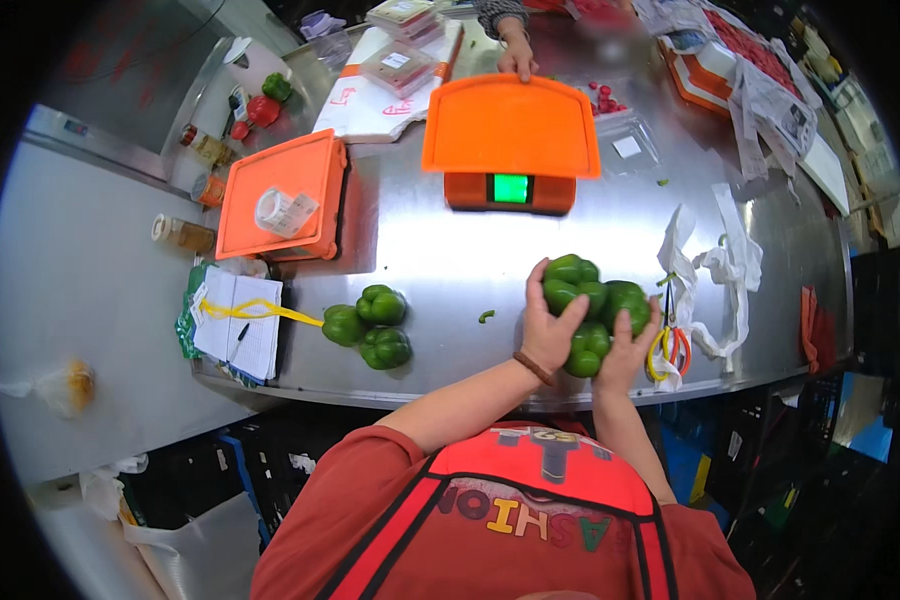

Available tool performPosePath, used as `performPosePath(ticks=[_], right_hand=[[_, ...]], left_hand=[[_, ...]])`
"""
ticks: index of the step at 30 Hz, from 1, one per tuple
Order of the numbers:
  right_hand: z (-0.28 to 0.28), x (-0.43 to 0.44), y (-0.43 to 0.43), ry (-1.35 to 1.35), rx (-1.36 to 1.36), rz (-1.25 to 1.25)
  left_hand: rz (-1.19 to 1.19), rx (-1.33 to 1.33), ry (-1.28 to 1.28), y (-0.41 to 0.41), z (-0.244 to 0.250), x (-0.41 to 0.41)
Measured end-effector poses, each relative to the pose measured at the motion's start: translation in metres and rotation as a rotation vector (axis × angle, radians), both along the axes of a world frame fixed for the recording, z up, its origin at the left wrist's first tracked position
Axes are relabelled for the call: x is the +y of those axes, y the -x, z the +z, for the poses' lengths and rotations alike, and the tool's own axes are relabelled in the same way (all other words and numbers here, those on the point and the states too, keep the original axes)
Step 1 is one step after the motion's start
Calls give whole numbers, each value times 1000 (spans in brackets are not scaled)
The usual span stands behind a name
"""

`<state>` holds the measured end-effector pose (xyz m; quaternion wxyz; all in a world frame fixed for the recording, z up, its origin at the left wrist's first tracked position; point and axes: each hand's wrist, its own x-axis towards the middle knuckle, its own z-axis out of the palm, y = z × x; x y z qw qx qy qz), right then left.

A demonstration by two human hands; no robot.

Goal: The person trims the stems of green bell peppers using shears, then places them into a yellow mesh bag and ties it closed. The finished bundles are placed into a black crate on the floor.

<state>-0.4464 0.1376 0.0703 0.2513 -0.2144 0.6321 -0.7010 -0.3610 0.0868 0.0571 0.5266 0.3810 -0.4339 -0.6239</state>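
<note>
My left hand (551, 334) and my right hand (624, 351) cup a cluster of green bell peppers (589, 346) over the steel table's front part. The left fingers wrap the upper pepper (571, 276), while the right fingers press against the right-hand pepper (624, 301). Whether the cluster touches the table is hard to tell. Left of my hands lie three more green bell peppers (384, 347), close together, with a yellow strip (262, 307) running to one of them. A bit of green stem (487, 316) lies between the two groups. Scissors (669, 352) with yellow and red handles rest beside my right hand.
Ahead stands an orange weighing scale (510, 127) with a lit green display; another person's hand (518, 60) touches its far edge. An orange box (281, 199) carries a tape roll. An open notebook (240, 322), jars (184, 233) and white strips (724, 277) lie around the table.
</note>
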Motion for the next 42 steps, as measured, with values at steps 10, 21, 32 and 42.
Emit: performPosePath(ticks=[10,21,32,42], right_hand=[[-112,-48,18,-169,374,251],[-78,46,94,-374,650,388],[-87,4,184,-450,1297,277],[4,-20,-124,-304,-700,1214]], left_hand=[[104,-497,71,-22,-105,-50],[-289,-1314,346,-107,-92,-9],[-271,-952,122,-207,-14,72],[-31,-784,610,-218,42,34]])
